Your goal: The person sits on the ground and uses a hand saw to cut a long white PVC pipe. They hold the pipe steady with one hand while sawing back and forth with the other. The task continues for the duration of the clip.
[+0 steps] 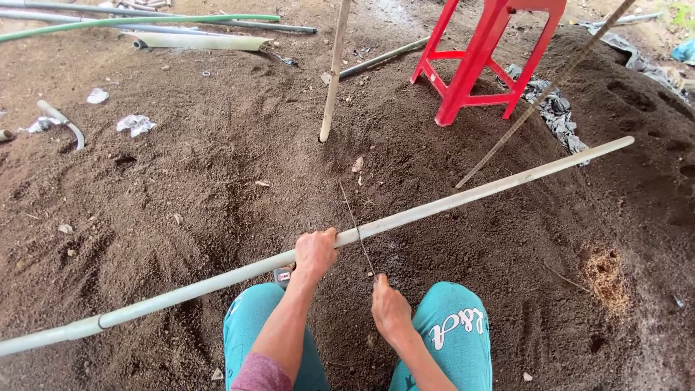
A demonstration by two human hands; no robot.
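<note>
Left hand (pixel 314 253) fingers wrap the long pale pole (pixel 449 203) to steady it, while right hand (pixel 389 310) fingers pinch a thin blade (pixel 357 226) crossing it just beyond them.

I see loose brown soil (pixel 188 217) carrying everything here. Beyond my grip a red plastic stool (pixel 483 54) stands on it beside crumpled black sheeting (pixel 554 112). Far to the left of the grip lie white paper scraps (pixel 135 124) and a curved pipe piece (pixel 64 122), with long pipes (pixel 145 22) farthest off.

Teal trousers with white lettering on one knee, maroon sleeve, bare forearms
</note>
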